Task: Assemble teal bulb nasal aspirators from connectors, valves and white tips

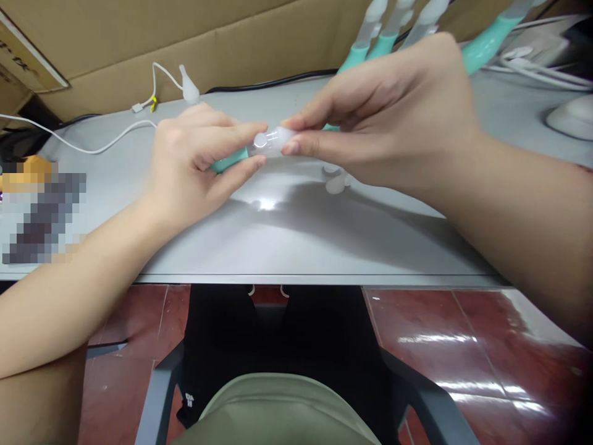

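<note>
My left hand [185,164] is closed around a teal nasal aspirator [231,161], its clear front section [262,143] pointing right. Thumb and forefinger of my right hand [393,117] pinch the white soft tip [283,138] at that clear end. Both hands are above the grey table [222,247], and the tip is partly hidden by my right fingertips. Beneath my right hand lie small translucent pieces [337,184]. Behind my left hand a loose white pointed tip [189,89] stands upright.
Several teal aspirators [354,57] with white tips are at the back, partly hidden by my right hand. Cardboard [231,43] walls the rear edge. A white cable [115,137] crosses the left side; a white rounded object [572,117] is far right. The left edge is pixelated.
</note>
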Demonstrator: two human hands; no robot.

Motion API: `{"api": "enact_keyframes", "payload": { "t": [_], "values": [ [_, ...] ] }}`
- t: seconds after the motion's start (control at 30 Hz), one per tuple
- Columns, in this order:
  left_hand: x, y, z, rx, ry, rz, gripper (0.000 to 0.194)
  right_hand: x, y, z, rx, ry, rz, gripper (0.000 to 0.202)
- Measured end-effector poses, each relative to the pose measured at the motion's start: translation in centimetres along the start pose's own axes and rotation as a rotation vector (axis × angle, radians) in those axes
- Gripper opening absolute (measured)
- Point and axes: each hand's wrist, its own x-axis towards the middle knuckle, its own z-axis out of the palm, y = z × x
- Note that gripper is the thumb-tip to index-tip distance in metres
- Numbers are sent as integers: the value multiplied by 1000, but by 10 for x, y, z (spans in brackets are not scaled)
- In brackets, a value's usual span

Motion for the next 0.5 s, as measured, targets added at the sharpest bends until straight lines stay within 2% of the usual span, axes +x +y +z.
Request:
{"api": "enact_keyframes", "payload": {
  "t": [0.17, 0.3, 0.5],
  "values": [
    [-4, 0, 1, -8, 2, -20, 41, 2, -3, 1, 35, -17, 70, 27],
    [-6, 2, -1, -8, -25, -56, 39, 6, -1, 0, 75, -48, 85, 21],
    [-8, -2, 3, 40, 0, -13, 39, 7, 2, 0, 89, -55, 92, 21]
  ]
}}
